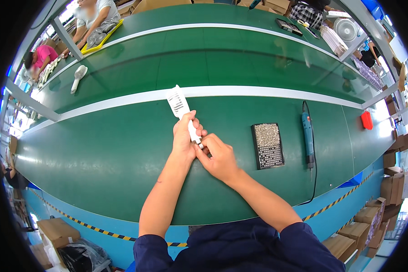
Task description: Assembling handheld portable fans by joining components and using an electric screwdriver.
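My left hand (183, 138) is wrapped round the handle of a white hairbrush-shaped piece (177, 102), its slotted, paddle-like head tilted up and away to the left. Close against it, my right hand (219, 157) is closed at the lower end of the handle. Thumb and forefinger pinch a small part there, greyish and too small to name. Right of my hands, a black tray (255, 147) lies on the green table, filled with small metal screws, some standing in rows of holes. Beyond it rests a teal electric screwdriver (308, 136) with its bit toward me and a black cord.
A white rail (240, 90) separates my table from a green belt (136, 72) carrying another white brush-shaped piece (79, 78). A red box (366, 120) sits at the right. People work at the far left and far right. Cardboard boxes (356, 231) stack at lower right.
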Tool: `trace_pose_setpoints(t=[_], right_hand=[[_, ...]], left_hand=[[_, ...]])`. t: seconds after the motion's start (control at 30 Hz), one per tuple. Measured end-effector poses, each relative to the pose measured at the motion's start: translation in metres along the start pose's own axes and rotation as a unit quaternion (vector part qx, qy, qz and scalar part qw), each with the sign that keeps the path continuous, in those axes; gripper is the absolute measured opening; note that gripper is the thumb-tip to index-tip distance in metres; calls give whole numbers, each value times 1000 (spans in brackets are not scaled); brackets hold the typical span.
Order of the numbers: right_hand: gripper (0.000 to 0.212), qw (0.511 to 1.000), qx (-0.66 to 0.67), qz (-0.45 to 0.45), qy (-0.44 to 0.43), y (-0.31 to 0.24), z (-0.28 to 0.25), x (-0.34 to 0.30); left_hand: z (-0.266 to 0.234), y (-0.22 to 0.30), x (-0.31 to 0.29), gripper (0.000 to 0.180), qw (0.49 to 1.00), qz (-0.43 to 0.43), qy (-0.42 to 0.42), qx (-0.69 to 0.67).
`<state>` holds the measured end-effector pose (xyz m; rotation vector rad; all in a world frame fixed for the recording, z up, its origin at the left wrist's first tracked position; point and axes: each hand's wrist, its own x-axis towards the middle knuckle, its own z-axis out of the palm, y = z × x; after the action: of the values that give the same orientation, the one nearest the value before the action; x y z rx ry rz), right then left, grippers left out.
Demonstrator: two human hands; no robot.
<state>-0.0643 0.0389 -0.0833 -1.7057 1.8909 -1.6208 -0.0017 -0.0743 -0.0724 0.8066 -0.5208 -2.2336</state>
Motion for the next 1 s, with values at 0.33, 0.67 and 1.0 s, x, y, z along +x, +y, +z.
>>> trace_pose_setpoints(t=[0.33, 0.67, 1.0], right_hand=[[16, 999, 23, 28, 19, -5, 1, -5], [17, 996, -44, 43, 58, -7, -10, -13], [35, 997, 39, 14, 72, -7, -8, -12]], left_hand=[[-1, 7, -2, 27, 998, 40, -48, -11], [8, -7, -13, 29, 995, 88, -46, 28], [1, -16, -18, 60, 957, 137, -257, -12]])
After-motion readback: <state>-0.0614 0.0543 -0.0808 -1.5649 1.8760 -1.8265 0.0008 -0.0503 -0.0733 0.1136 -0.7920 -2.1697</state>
